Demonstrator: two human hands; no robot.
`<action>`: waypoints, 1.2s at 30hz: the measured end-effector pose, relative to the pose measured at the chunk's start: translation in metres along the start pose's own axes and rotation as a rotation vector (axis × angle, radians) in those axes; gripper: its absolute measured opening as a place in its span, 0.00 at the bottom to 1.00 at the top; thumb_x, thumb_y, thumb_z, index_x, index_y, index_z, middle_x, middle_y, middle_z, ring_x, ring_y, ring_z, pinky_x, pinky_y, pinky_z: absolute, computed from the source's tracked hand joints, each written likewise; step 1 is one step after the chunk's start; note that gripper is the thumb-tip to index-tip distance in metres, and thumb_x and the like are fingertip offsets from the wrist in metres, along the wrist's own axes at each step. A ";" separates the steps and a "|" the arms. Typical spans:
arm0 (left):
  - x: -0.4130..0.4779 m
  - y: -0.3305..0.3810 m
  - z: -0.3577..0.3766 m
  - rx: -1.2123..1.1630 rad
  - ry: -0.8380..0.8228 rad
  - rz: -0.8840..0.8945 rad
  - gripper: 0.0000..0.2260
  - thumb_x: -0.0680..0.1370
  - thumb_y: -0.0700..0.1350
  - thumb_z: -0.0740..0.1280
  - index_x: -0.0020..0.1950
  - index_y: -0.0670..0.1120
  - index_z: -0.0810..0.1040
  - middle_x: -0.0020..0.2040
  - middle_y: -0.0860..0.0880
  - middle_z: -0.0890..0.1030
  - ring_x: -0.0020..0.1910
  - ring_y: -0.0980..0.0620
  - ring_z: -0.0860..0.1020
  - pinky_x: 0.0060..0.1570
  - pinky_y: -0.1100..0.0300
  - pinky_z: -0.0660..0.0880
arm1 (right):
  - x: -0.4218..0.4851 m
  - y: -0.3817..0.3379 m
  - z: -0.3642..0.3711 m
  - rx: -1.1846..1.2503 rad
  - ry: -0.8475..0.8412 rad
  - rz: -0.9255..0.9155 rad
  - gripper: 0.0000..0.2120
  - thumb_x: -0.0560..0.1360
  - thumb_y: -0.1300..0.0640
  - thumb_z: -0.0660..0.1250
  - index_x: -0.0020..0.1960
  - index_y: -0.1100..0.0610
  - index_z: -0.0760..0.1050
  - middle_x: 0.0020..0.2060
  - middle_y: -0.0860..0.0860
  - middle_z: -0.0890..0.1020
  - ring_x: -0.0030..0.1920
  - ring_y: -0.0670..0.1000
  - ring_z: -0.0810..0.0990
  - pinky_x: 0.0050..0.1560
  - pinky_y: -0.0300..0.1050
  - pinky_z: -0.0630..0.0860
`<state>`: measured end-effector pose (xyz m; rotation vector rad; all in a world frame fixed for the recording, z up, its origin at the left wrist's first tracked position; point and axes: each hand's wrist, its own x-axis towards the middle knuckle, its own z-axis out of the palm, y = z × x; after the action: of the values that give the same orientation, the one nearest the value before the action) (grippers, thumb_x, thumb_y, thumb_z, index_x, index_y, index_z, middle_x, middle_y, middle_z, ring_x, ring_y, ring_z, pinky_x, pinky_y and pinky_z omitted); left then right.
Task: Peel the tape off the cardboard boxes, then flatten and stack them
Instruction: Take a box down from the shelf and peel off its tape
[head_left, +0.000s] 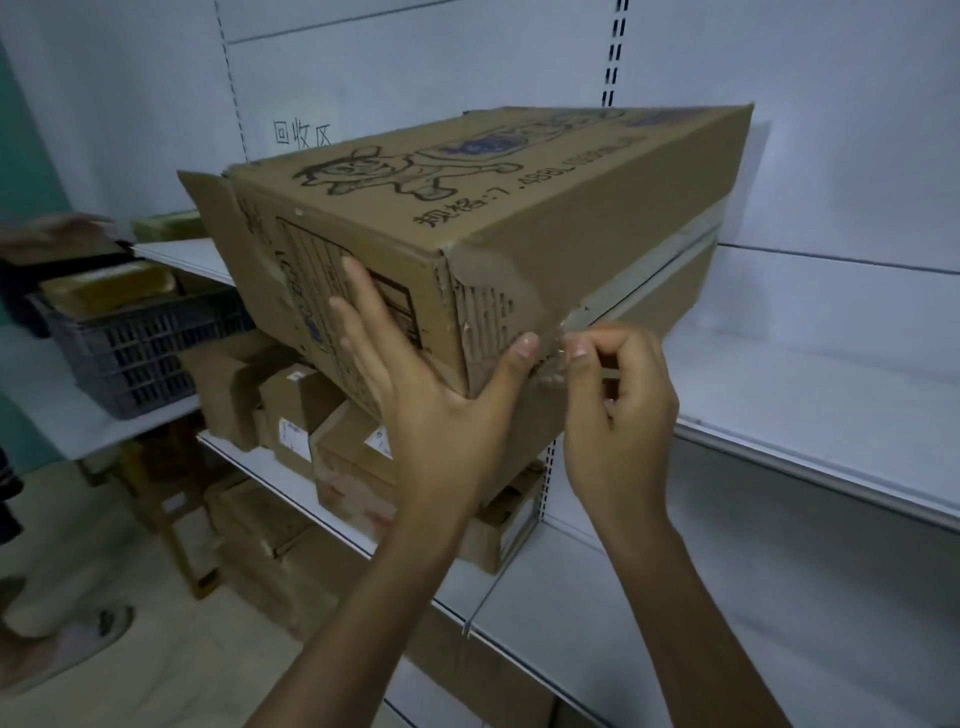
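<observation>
At the shelf edge, in our head view, we are early in the task: the cardboard box (467, 234) is whole and unflattened, tilted with one corner toward us, resting on or just above the white shelf (810, 395). A strip of tape (649, 270) runs along its right-hand seam, mostly stuck down, with only the near end lifted by the torn corner. Peeling has barely begun; flattening and stacking remain, and smaller boxes (322, 415) wait on the lower shelf.

Our left hand (431, 395) is spread wide, palm and fingers flat on the box's printed side, thumb braced at the corner. Our right hand (618, 384) is curled nearly closed, thumb and forefinger pinching what seems to be the loose tape end, though blur makes that uncertain.
</observation>
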<state>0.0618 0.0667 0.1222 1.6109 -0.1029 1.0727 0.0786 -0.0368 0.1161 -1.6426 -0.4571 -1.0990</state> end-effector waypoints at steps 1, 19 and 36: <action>0.003 -0.002 -0.003 0.012 0.002 0.002 0.51 0.66 0.63 0.72 0.76 0.58 0.38 0.78 0.52 0.41 0.77 0.54 0.43 0.74 0.46 0.50 | -0.001 -0.002 0.001 0.024 -0.017 0.019 0.05 0.79 0.63 0.61 0.44 0.56 0.72 0.43 0.52 0.76 0.40 0.38 0.73 0.40 0.27 0.69; 0.063 -0.019 -0.076 -0.025 -0.082 0.241 0.31 0.78 0.51 0.64 0.77 0.49 0.53 0.78 0.47 0.56 0.77 0.50 0.53 0.73 0.42 0.56 | -0.009 -0.054 0.076 0.559 0.088 0.388 0.06 0.75 0.56 0.63 0.41 0.56 0.75 0.38 0.52 0.77 0.41 0.50 0.73 0.49 0.47 0.71; 0.148 -0.082 -0.156 -0.305 -0.319 0.254 0.28 0.78 0.55 0.61 0.76 0.52 0.57 0.74 0.50 0.64 0.73 0.53 0.63 0.68 0.47 0.66 | -0.045 -0.118 0.193 0.359 0.366 0.272 0.09 0.78 0.58 0.62 0.40 0.55 0.75 0.36 0.48 0.78 0.40 0.47 0.76 0.44 0.42 0.76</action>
<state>0.1050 0.2902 0.1528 1.5013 -0.6677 0.9280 0.0506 0.1906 0.1393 -1.1211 -0.1705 -1.0153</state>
